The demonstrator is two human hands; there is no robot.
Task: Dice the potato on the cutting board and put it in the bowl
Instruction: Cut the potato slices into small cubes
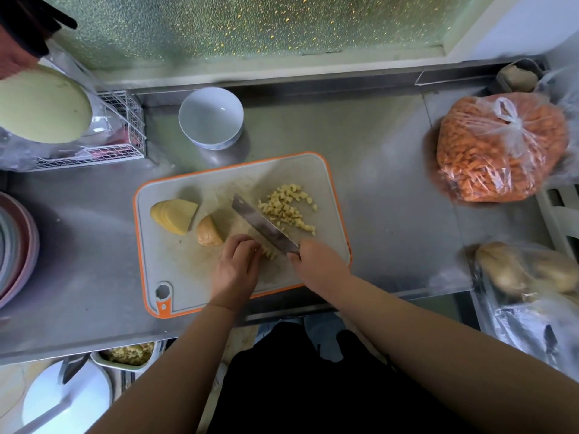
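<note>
A grey cutting board (194, 270) with an orange rim lies on the steel counter. My right hand (316, 261) grips the handle of a cleaver (260, 222), whose blade slants up to the left. My left hand (236, 264) holds a bundle of potato strips (268, 252) with curled fingers, just left of the blade. A pile of potato dice (288, 209) lies right of the blade. A stack of potato slices (174, 216) and an uncut potato end (208, 231) sit on the board's left half. The white bowl (210, 117) stands empty behind the board.
A tied bag of orange pieces (498, 148) sits at the right, bagged potatoes (529, 270) below it. A white wire rack (125, 133) and a pale green lid (40, 104) are at the back left, stacked plates (15, 245) at the left edge.
</note>
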